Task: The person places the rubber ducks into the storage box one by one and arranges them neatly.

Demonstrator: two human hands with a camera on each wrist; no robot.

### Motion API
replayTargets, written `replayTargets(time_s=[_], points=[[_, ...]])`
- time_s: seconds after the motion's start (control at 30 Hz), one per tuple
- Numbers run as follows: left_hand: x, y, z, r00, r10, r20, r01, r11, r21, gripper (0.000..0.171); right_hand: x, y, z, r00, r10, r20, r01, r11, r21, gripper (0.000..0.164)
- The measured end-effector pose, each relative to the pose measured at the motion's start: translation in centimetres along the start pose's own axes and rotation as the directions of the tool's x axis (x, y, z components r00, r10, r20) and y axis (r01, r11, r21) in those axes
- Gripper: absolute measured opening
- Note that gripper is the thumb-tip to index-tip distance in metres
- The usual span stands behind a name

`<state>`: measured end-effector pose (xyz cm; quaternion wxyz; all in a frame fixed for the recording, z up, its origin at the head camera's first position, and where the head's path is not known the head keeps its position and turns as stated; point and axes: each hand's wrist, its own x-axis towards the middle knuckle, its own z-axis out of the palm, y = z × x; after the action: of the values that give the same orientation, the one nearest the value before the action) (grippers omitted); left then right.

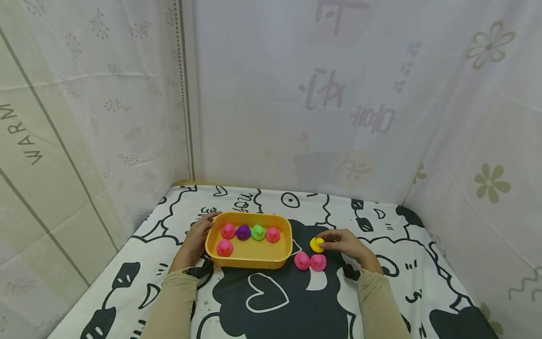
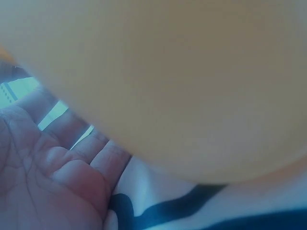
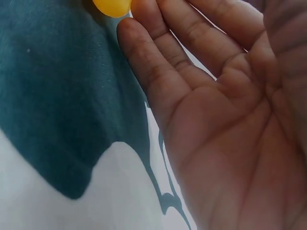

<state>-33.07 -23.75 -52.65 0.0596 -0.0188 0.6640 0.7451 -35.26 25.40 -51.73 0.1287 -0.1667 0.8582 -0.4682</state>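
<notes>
A yellow tray (image 1: pixel 254 261) lies on the cloth, with pink ducks (image 1: pixel 273 234), a purple duck (image 1: pixel 243 232) and a green duck (image 1: pixel 258 232) inside. My left hand (image 1: pixel 198 238) rests against the tray's left end, its fingers extended along the outer wall; the blurred tray (image 2: pixel 192 96) fills most of the left wrist view. To the right of the tray, my right hand (image 1: pixel 345 242) pinches a yellow rubber duck (image 1: pixel 315 244) at its fingertips. Only the duck's edge (image 3: pixel 112 5) shows in the right wrist view. Just in front of it sit two pink ducks (image 1: pixel 302 260), side by side.
A black-and-white patterned cloth (image 1: pixel 271 310) covers the table. Printed curtains hang on the left (image 1: pixel 106 117), at the back (image 1: pixel 254 94) and on the right (image 1: pixel 487 141), close around the table's edges.
</notes>
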Motion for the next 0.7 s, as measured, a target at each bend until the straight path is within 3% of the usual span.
replayTargets(time_s=[0.37,0.7], points=[[0.01,0.0,0.04,0.999,-0.027,-0.02,0.028,1.0,0.015,0.051,0.11,0.34,0.19,1.0,0.008,-0.027,-0.008,1.0,0.018,0.038],[-0.26,0.15,0.16,1.0,0.003,-0.002,-0.003,1.0,0.017,0.05,0.49,0.85,0.33,0.999,-0.016,-0.051,0.017,1.0,0.013,0.038]])
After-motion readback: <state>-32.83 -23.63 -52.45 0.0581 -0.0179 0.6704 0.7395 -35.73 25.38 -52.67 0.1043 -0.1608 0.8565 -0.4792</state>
